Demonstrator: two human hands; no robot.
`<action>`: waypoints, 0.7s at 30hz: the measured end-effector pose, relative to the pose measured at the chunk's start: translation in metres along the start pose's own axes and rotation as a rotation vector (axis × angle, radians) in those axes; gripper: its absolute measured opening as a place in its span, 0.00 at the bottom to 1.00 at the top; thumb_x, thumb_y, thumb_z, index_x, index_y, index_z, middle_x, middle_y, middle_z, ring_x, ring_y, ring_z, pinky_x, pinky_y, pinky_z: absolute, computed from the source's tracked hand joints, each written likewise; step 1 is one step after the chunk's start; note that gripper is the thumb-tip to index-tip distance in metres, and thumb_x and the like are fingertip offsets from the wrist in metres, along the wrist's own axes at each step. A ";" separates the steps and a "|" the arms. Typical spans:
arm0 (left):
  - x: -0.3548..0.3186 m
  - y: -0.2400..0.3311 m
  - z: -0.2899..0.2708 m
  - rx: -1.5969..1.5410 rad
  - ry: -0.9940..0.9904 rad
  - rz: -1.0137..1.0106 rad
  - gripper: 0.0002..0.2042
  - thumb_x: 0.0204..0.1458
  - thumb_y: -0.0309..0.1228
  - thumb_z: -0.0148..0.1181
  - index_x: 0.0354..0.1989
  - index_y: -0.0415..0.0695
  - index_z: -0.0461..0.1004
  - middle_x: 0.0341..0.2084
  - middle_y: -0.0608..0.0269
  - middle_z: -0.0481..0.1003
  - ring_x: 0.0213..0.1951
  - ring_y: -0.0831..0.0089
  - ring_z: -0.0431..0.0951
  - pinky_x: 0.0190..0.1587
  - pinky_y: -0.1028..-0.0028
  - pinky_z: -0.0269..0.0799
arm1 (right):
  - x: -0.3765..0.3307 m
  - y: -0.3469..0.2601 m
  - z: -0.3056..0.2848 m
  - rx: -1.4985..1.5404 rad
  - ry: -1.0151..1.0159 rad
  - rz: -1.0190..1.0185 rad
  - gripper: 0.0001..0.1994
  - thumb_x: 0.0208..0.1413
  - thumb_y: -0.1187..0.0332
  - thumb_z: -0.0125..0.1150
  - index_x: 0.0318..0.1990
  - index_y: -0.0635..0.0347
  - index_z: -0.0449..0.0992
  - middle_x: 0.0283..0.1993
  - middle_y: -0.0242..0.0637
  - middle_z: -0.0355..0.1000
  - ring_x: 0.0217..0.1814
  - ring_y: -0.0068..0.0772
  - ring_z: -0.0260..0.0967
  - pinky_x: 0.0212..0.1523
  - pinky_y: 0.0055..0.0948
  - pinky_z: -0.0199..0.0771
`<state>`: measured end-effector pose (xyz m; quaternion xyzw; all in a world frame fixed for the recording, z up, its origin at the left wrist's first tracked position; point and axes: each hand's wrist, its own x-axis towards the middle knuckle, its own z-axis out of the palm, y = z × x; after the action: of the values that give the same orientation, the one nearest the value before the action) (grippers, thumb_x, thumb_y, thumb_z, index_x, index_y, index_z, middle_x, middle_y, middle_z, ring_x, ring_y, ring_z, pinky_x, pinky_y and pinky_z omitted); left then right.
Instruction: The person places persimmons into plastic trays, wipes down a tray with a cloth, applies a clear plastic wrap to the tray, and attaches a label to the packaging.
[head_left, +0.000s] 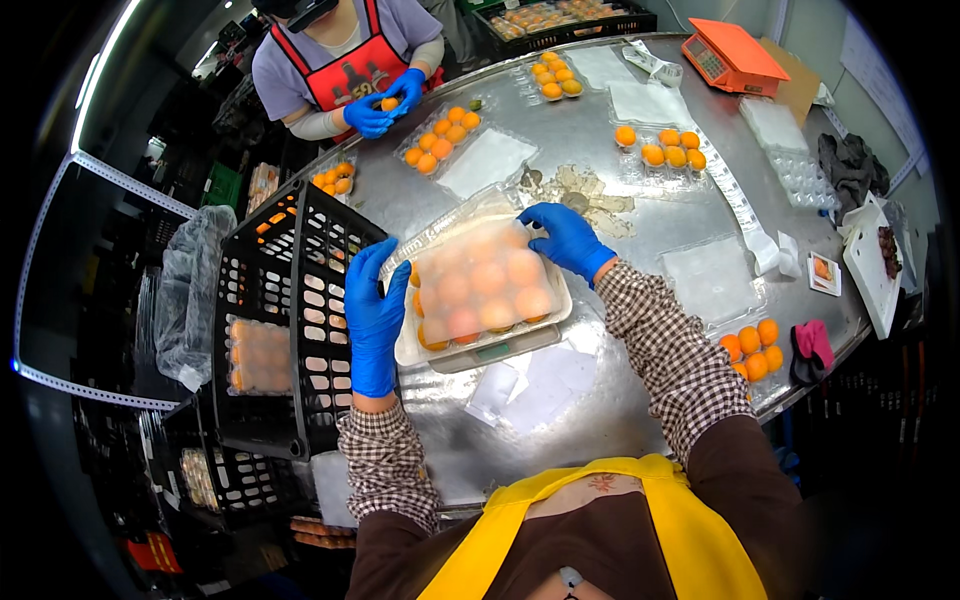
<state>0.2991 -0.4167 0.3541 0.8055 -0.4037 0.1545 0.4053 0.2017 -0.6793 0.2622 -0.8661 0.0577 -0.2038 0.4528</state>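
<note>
In front of me a clear plastic fruit box point(484, 287) holds several orange fruits under a thin, translucent white sheet. It rests on a pale scale point(408, 350) with a small greenish display. My left hand point(373, 325), in a blue glove, is at the box's left side, thumb and fingers on either side of its edge. At the far right corner, my blue-gloved right hand point(568, 238) has bent fingers on the clear plastic rim. Parts of both sets of fingertips are hard to make out. White papers point(530, 385) lie in front of the scale.
A black crate point(300, 330) stands close left, with a filled box inside. Open fruit boxes point(436, 140) lie around the metal table point(620, 400). Across it, a person in a red apron point(362, 62) holds an orange fruit. An orange scale point(733, 56) stands far right, near a label strip point(735, 200).
</note>
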 end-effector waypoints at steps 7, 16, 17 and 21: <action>-0.001 -0.001 0.000 -0.025 -0.013 -0.015 0.16 0.43 0.25 0.62 0.43 0.39 0.71 0.38 0.54 0.70 0.43 0.64 0.70 0.47 0.72 0.64 | -0.002 -0.006 -0.002 0.113 -0.055 0.057 0.14 0.38 0.74 0.55 0.38 0.57 0.71 0.34 0.41 0.70 0.37 0.39 0.68 0.41 0.30 0.68; -0.005 0.000 -0.004 -0.020 -0.011 -0.016 0.15 0.43 0.24 0.61 0.43 0.38 0.71 0.38 0.54 0.70 0.42 0.63 0.70 0.46 0.72 0.64 | -0.021 -0.031 0.006 0.104 0.373 -0.027 0.11 0.44 0.75 0.51 0.38 0.58 0.72 0.35 0.41 0.71 0.36 0.39 0.69 0.39 0.31 0.69; -0.005 0.001 -0.004 -0.012 -0.013 -0.013 0.15 0.43 0.24 0.61 0.42 0.38 0.71 0.37 0.54 0.70 0.42 0.63 0.70 0.46 0.72 0.64 | -0.027 -0.043 0.008 0.007 0.418 -0.175 0.10 0.44 0.74 0.53 0.38 0.58 0.72 0.35 0.41 0.71 0.36 0.40 0.69 0.39 0.33 0.69; -0.002 0.003 0.001 -0.040 0.015 -0.004 0.15 0.44 0.25 0.61 0.42 0.38 0.71 0.37 0.55 0.71 0.40 0.63 0.72 0.44 0.72 0.66 | -0.036 -0.071 0.022 -0.349 -0.022 -0.422 0.21 0.45 0.55 0.58 0.47 0.53 0.69 0.51 0.39 0.64 0.54 0.40 0.59 0.57 0.43 0.52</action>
<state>0.2957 -0.4178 0.3541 0.7970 -0.4019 0.1516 0.4246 0.1721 -0.6109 0.2981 -0.9260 -0.0945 -0.2713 0.2448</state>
